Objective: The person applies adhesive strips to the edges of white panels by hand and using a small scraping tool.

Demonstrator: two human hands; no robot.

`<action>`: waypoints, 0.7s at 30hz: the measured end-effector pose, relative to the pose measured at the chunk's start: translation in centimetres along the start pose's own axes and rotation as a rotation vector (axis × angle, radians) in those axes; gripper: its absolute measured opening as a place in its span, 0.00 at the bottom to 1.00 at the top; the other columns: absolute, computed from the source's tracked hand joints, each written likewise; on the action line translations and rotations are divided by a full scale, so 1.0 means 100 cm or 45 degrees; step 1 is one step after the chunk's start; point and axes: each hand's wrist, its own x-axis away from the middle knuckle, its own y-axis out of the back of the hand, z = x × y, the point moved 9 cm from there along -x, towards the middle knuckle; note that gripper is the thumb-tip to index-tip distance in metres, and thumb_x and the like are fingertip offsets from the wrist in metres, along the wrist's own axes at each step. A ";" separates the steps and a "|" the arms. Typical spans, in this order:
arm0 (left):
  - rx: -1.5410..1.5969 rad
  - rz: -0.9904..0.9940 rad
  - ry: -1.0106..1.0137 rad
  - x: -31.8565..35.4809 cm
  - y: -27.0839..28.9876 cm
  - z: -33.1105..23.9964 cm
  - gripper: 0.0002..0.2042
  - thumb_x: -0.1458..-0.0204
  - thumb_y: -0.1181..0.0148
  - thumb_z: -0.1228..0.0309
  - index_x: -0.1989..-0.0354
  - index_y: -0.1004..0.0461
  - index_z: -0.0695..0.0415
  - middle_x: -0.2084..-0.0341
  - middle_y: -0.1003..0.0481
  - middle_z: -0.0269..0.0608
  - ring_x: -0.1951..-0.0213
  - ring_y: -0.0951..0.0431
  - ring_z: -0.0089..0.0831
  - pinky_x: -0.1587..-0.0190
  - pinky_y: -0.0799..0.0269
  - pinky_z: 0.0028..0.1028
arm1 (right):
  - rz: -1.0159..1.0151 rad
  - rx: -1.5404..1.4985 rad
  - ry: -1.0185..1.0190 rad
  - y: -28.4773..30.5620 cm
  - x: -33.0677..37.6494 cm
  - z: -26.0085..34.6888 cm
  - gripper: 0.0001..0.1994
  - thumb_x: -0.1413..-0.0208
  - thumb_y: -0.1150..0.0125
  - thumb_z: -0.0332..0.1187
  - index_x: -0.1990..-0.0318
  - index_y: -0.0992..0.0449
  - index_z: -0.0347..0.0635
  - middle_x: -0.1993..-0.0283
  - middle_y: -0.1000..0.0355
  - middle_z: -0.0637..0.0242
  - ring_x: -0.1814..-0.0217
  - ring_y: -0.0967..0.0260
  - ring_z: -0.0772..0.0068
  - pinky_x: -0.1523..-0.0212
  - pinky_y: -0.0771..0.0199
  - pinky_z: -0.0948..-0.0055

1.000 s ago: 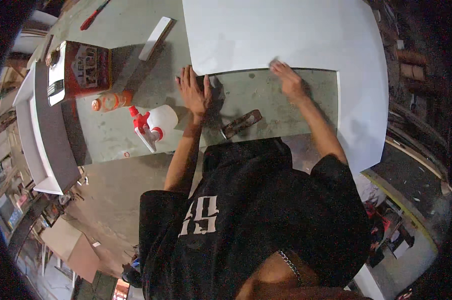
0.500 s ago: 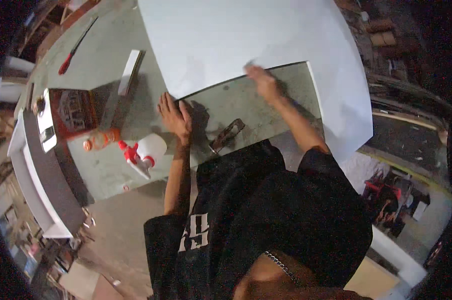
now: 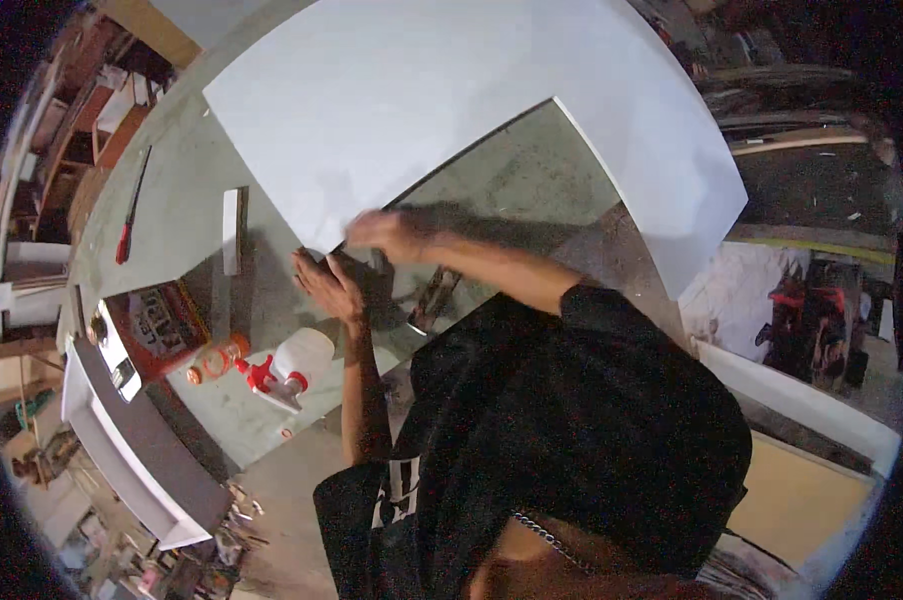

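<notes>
A large white panel (image 3: 402, 100) with a rectangular notch lies on the greenish worktable (image 3: 532, 160). My left hand (image 3: 330, 288) rests at the panel's near-left corner, fingers extended and nothing visible in it. Just right of it, my right hand (image 3: 392, 235) is at the notch's dark edge, fingers curled and slightly blurred. Whether something small is in its fingers is hidden. A dark hand tool (image 3: 436, 300) lies on the table below my right forearm.
Left of my arm are a white spray bottle (image 3: 304, 355) with a red trigger, an orange bottle (image 3: 219, 358) and a dark red box (image 3: 162, 325). Farther off lie a white strip (image 3: 234, 232) and a red-handled tool (image 3: 132, 205). A white channel-shaped piece (image 3: 122, 450) stands at the table's left edge.
My right hand has slid left along the notch edge, from near its right part to beside my left hand. My left hand stays at the corner. The whole view has turned and shifted.
</notes>
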 end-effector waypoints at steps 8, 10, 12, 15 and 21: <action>-0.285 -0.068 -0.175 0.001 -0.015 0.004 0.30 0.35 0.55 0.55 0.32 0.43 0.64 0.34 0.40 0.55 0.33 0.42 0.49 0.30 0.53 0.46 | -0.184 0.591 -0.883 0.323 0.166 -0.221 0.26 0.46 0.54 0.14 0.42 0.26 0.48 0.36 0.32 0.60 0.35 0.33 0.64 0.34 0.33 0.64; -0.203 -0.074 -0.184 0.006 -0.014 -0.012 0.29 0.34 0.55 0.55 0.32 0.43 0.63 0.34 0.40 0.55 0.33 0.42 0.50 0.30 0.52 0.46 | -0.028 0.577 -0.803 0.326 0.208 -0.215 0.26 0.46 0.54 0.14 0.41 0.27 0.47 0.35 0.33 0.62 0.33 0.35 0.64 0.32 0.35 0.64; -0.440 -0.110 -0.336 0.006 -0.011 0.002 0.28 0.34 0.55 0.56 0.32 0.42 0.63 0.34 0.40 0.56 0.33 0.41 0.51 0.31 0.51 0.46 | 0.088 0.521 -0.718 0.315 0.239 -0.201 0.26 0.47 0.52 0.14 0.41 0.27 0.45 0.33 0.35 0.62 0.30 0.39 0.64 0.29 0.41 0.64; -0.363 -0.025 -0.077 0.001 -0.009 0.002 0.28 0.34 0.56 0.56 0.33 0.42 0.64 0.35 0.39 0.56 0.34 0.40 0.52 0.32 0.48 0.46 | 0.253 0.328 -0.856 0.297 0.341 -0.139 0.21 0.43 0.47 0.19 0.41 0.27 0.41 0.34 0.33 0.62 0.29 0.41 0.65 0.27 0.45 0.62; -0.630 -0.053 -0.400 0.014 -0.026 0.015 0.29 0.35 0.55 0.55 0.34 0.41 0.66 0.35 0.39 0.58 0.35 0.38 0.52 0.33 0.44 0.45 | 0.238 0.508 -0.718 0.303 0.350 -0.160 0.21 0.39 0.51 0.18 0.38 0.30 0.43 0.31 0.37 0.62 0.28 0.43 0.66 0.25 0.49 0.61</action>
